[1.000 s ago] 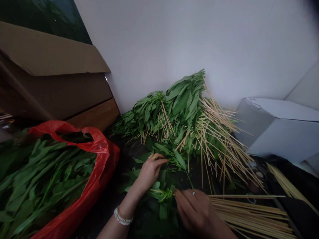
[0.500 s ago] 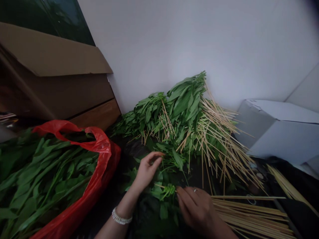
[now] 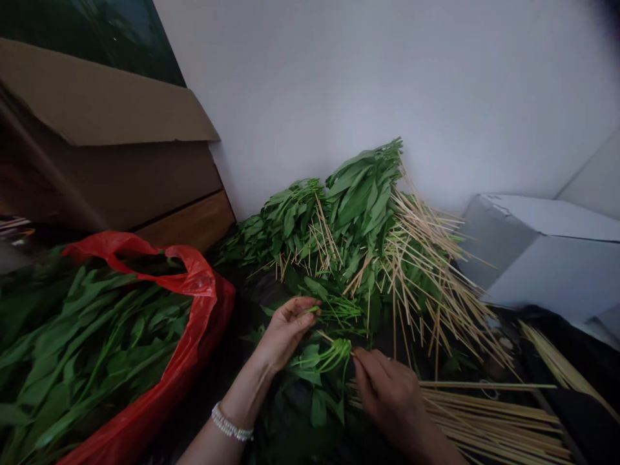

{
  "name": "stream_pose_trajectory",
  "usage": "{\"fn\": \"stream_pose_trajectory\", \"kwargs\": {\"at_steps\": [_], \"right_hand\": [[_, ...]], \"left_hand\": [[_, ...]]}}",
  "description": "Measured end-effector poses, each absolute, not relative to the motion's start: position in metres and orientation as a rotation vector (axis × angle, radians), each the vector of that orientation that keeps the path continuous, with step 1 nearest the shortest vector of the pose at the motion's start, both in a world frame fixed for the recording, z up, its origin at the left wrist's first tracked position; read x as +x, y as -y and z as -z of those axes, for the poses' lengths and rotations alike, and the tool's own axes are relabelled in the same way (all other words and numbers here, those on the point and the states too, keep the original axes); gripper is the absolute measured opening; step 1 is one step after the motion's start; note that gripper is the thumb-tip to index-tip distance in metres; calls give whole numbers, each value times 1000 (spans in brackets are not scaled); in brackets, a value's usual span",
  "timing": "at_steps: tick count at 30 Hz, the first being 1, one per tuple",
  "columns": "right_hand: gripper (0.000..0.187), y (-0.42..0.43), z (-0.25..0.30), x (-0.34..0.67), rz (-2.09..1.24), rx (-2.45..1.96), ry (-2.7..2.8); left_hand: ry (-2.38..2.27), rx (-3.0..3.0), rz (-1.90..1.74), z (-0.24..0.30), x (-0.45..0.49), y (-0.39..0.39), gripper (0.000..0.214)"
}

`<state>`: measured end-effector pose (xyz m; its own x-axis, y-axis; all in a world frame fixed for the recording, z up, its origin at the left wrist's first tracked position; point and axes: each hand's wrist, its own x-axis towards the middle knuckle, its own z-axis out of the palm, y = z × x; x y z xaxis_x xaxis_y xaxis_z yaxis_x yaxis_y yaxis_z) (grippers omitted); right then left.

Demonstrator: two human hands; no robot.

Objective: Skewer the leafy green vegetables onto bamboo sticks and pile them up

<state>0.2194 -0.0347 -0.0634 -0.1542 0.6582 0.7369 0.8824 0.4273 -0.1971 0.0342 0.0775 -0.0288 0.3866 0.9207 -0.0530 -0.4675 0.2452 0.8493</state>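
Note:
My left hand [image 3: 289, 329], a beaded bracelet on its wrist, pinches a short green stem [image 3: 314, 309] between thumb and fingers. Just beyond it lies a small heap of loose leafy stems [image 3: 339, 307]. My right hand [image 3: 390, 387], wearing a ring, is closed on a thin bamboo skewer [image 3: 326, 336]; most of the skewer is hidden by the hand. Several green stems [image 3: 341, 349] are bunched on it near the tip, and their leaves [image 3: 318, 405] hang below. The two hands are apart, with the skewer's tip near my left hand.
A red plastic bag [image 3: 206, 303] of leafy greens [image 3: 97, 349] stands at left, before a cardboard box [image 3: 145, 174]. Skewered leaf bundles [image 3: 363, 187] lean on the wall. Loose bamboo sticks [image 3: 494, 420] lie at lower right; a white box [image 3: 547, 258] stands behind.
My left hand has closed on a green stem from the small heap. My right hand has risen slightly with the skewer, bringing the bunched stems up and right.

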Motion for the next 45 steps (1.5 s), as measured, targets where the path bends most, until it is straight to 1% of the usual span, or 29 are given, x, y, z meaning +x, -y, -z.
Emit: {"fn": "stream_pose_trajectory", "kwargs": {"at_steps": [2,6,10,14,16,17,19,20,23,27,33,40,45], "right_hand": [[15,34,63,219,361,-1306,1888],[15,34,61,219,341,-1295,1889],[16,34,59,219,341,-1286,1880],[16,34,59,218,347,-1289,1874],[17,34,60,219,342,-1290,1873],[17,34,60,219,340,-1296,1874],[17,33,60,219,342,-1315,1876],[18,33,60,219,342,-1323,1875],[19,33,60,219,339,-1344,1862],[20,32,61,220,326,-1367,1851],[20,32,61,221,333,-1367,1849],[21,31,62,222,328,-1367,1850],[22,32,61,222,352,-1389,1855]], "left_hand": [[-620,808,-1030,31,33,-78,24],[-561,698,-1051,32,31,-81,23],[-606,684,-1256,26,24,-89,33],[-828,1082,-1452,19,22,-88,43],[-919,1312,-1404,18,26,-83,39],[-927,1379,-1342,18,29,-80,33],[-914,1425,-1216,20,35,-75,22],[-913,1420,-1168,21,37,-73,20],[-913,1346,-1085,25,40,-71,24],[-792,1238,-995,28,39,-72,34],[-829,1306,-1027,27,37,-73,20],[-872,1320,-996,27,40,-72,32],[-903,1301,-1011,27,41,-71,28]]}}
